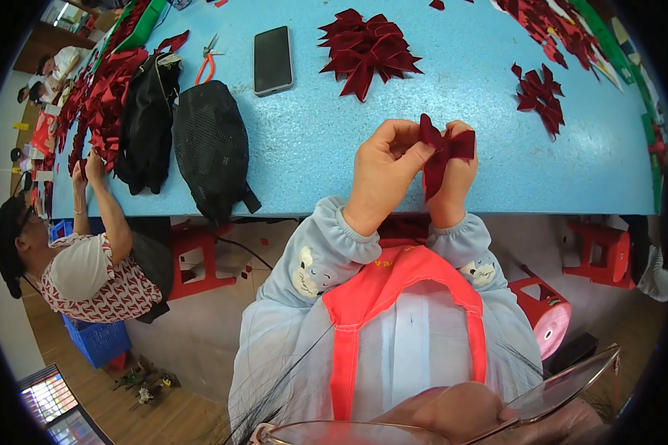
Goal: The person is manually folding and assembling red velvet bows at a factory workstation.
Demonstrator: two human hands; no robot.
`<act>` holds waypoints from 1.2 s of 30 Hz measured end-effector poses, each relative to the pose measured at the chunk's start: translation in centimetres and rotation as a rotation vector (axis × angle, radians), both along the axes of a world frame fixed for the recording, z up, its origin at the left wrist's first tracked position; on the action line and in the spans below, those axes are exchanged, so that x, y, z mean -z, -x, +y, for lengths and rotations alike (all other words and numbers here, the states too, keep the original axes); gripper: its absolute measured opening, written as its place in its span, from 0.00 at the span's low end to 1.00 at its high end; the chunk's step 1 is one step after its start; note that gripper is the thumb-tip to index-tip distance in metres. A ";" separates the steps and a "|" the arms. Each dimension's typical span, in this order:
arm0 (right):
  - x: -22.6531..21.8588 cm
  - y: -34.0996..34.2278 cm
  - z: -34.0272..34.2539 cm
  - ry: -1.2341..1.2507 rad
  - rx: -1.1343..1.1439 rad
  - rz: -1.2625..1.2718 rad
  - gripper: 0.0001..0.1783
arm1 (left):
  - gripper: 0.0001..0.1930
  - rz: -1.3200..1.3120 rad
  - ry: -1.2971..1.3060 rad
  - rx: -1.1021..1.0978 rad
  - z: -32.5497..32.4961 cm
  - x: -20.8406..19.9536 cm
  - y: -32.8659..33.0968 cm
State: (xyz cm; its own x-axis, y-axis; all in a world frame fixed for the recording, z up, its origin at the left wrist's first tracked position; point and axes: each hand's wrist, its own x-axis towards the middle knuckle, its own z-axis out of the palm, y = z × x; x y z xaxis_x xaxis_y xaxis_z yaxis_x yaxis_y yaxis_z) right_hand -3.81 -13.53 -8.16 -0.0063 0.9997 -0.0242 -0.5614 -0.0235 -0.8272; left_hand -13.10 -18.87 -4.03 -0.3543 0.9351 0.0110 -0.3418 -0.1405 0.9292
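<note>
Both my hands are raised just over the near edge of the blue table [319, 178], working on one dark red velvet bow [436, 159]. My left hand [384, 167] pinches the bow's middle between thumb and fingers. From the other side, my right hand [454, 174] is closed on it; most of its fingers are hidden behind the ribbon. Loops stick up and out to the right, and a tail hangs down between the hands. Beyond them lies a pile of similar red bows [367, 52]. A smaller cluster of bows [540, 100] rests farther right.
Left of me lie a phone [273, 61], orange-handled pliers [206, 65], a black mesh bag [211, 144] and a black cloth bag [147, 122]. A co-worker [89, 267] handles heaped red ribbon [107, 104]. Red stools [200, 259] stand under the table.
</note>
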 end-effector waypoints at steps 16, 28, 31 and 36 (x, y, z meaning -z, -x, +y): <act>0.6 -1.5 1.3 -0.476 0.343 -0.526 0.04 | 0.11 0.864 -0.153 -0.301 0.4 0.7 -0.4; 1.1 -1.9 0.4 -0.498 0.294 -0.580 0.05 | 0.11 1.016 -0.255 -0.368 0.2 2.3 -0.2; 1.2 -1.6 0.7 -0.477 0.290 -0.512 0.05 | 0.12 1.198 -0.295 -0.360 0.5 2.7 0.8; 1.0 -1.5 1.3 -0.564 0.318 -0.606 0.05 | 0.11 1.226 -0.223 -0.286 0.4 3.4 1.2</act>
